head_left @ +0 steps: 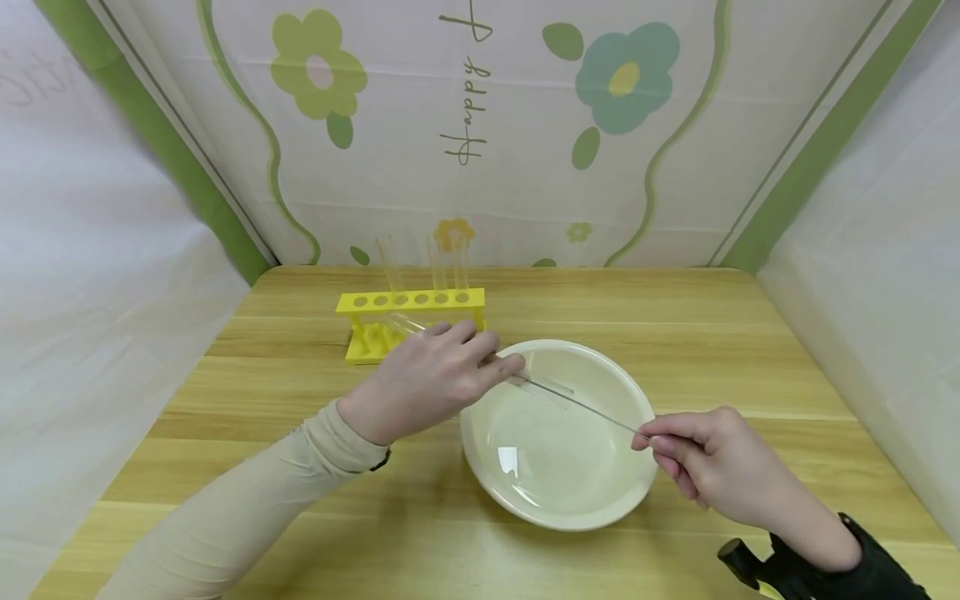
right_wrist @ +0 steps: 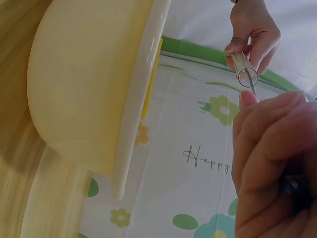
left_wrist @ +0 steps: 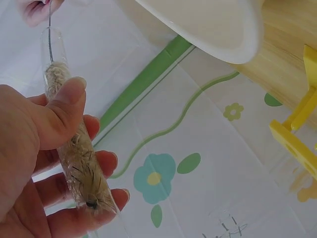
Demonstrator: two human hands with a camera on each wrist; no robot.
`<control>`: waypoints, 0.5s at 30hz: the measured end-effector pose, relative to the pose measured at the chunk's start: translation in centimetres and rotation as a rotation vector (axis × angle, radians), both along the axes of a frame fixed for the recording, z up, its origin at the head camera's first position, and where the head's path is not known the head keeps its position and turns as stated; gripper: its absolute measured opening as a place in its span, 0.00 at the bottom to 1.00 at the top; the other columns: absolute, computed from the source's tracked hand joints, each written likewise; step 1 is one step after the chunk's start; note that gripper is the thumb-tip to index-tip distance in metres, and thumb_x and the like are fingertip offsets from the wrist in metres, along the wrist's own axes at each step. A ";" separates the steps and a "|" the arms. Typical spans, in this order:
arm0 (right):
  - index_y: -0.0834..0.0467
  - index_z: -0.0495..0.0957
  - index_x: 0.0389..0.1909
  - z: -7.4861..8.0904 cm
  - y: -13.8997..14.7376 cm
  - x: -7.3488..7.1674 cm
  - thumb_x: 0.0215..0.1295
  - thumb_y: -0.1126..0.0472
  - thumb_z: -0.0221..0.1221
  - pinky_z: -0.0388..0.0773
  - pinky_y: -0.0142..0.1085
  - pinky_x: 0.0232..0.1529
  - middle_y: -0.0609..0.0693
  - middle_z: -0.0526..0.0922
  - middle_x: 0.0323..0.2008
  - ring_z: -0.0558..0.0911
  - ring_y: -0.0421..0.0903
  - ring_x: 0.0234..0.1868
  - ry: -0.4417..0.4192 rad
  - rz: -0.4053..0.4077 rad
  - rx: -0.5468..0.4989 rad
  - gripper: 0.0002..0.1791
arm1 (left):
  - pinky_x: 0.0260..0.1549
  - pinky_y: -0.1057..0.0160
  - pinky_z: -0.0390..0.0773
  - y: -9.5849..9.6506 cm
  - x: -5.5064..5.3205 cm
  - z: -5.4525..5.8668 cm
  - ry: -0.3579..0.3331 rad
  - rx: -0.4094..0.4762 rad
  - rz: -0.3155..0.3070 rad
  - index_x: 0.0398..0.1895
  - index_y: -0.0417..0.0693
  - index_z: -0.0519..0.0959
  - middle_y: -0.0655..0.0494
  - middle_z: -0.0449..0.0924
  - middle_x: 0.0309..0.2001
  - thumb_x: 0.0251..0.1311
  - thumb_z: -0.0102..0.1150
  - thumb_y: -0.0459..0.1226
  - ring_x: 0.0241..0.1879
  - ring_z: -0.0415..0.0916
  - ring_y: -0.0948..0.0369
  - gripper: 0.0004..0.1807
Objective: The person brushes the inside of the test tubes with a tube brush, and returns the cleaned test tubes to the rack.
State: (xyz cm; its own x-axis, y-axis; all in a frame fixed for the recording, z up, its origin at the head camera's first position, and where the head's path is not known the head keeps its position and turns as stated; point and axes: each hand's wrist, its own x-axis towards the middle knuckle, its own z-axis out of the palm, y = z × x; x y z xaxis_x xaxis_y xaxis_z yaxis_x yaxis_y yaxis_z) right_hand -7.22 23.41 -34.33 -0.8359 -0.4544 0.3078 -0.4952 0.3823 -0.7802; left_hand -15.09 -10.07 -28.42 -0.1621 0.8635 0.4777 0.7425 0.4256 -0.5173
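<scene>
Over the bowl's far left side, my left hand (head_left: 431, 379) grips a clear glass test tube (left_wrist: 54, 42), thumb on one side and fingers curled round the other. Inside the tube sits a test tube brush (left_wrist: 86, 183) with pale bristles; its bristled head lies along the tube within the left hand. The brush's thin twisted wire handle (head_left: 585, 404) comes out of the tube's open mouth and slants down to the right. My right hand (head_left: 720, 462) pinches that wire between thumb and fingertips at the bowl's right rim. Beneath both is a cream bowl (head_left: 573, 521) that appears to hold water.
Behind the left hand stands a yellow test tube rack (head_left: 450, 305) with three clear tubes (head_left: 393, 267) upright in it. Everything rests on a wood-grain table (head_left: 750, 350). A flower-printed white cloth (head_left: 517, 192) hangs at the back, with white sheets at both sides.
</scene>
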 end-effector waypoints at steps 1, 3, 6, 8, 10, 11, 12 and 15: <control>0.66 0.83 0.38 0.0 0.1 0.0 0.64 0.82 0.55 0.66 0.27 0.08 0.43 0.74 0.18 0.69 0.36 0.11 0.000 -0.002 0.001 0.12 | 0.18 0.67 0.73 0.0 0.0 0.1 -0.008 -0.004 0.001 0.47 0.49 0.78 0.55 0.71 0.29 0.70 0.56 0.34 0.23 0.68 0.59 0.06; 0.66 0.83 0.38 0.0 0.3 0.1 0.64 0.82 0.54 0.66 0.27 0.08 0.43 0.74 0.18 0.69 0.36 0.11 -0.006 -0.004 0.002 0.12 | 0.19 0.67 0.74 0.0 0.1 0.2 -0.021 -0.014 0.008 0.48 0.49 0.78 0.54 0.71 0.29 0.70 0.56 0.32 0.24 0.69 0.58 0.07; 0.67 0.82 0.38 -0.1 0.5 0.2 0.64 0.82 0.54 0.66 0.27 0.08 0.43 0.74 0.18 0.69 0.36 0.10 -0.008 -0.006 0.004 0.12 | 0.21 0.66 0.75 -0.1 0.1 0.3 -0.025 -0.028 0.015 0.48 0.49 0.78 0.54 0.72 0.29 0.69 0.55 0.30 0.25 0.69 0.58 0.09; 0.67 0.83 0.38 -0.1 0.6 0.2 0.63 0.82 0.54 0.66 0.27 0.08 0.42 0.74 0.19 0.69 0.36 0.10 0.001 -0.009 0.004 0.12 | 0.21 0.66 0.75 -0.1 0.1 0.4 -0.016 -0.037 0.019 0.48 0.49 0.78 0.54 0.71 0.29 0.68 0.56 0.28 0.25 0.69 0.58 0.10; 0.66 0.83 0.38 -0.1 0.6 0.3 0.63 0.82 0.55 0.66 0.26 0.08 0.41 0.75 0.19 0.69 0.35 0.10 0.010 -0.016 0.007 0.12 | 0.21 0.66 0.74 -0.2 0.0 0.4 -0.004 -0.041 0.020 0.47 0.49 0.78 0.54 0.71 0.29 0.67 0.57 0.28 0.25 0.69 0.58 0.10; 0.66 0.83 0.38 -0.1 0.7 0.3 0.63 0.82 0.55 0.66 0.26 0.08 0.40 0.75 0.19 0.69 0.35 0.10 0.016 -0.017 0.007 0.12 | 0.21 0.66 0.74 -0.2 0.0 0.4 0.002 -0.043 0.020 0.47 0.49 0.77 0.54 0.71 0.29 0.66 0.58 0.28 0.24 0.68 0.58 0.10; 0.66 0.83 0.38 -0.1 0.7 0.3 0.62 0.83 0.55 0.66 0.26 0.08 0.40 0.74 0.19 0.69 0.34 0.10 0.022 -0.017 0.006 0.13 | 0.21 0.66 0.74 -0.2 0.0 0.4 0.004 -0.042 0.020 0.46 0.49 0.77 0.54 0.71 0.29 0.66 0.58 0.27 0.24 0.68 0.58 0.10; 0.65 0.83 0.37 0.0 0.8 0.5 0.63 0.82 0.55 0.66 0.26 0.08 0.40 0.74 0.18 0.69 0.34 0.10 0.026 -0.026 0.012 0.13 | 0.20 0.66 0.72 -0.2 0.0 0.4 0.006 -0.036 0.017 0.45 0.48 0.77 0.54 0.70 0.28 0.65 0.58 0.26 0.24 0.67 0.58 0.10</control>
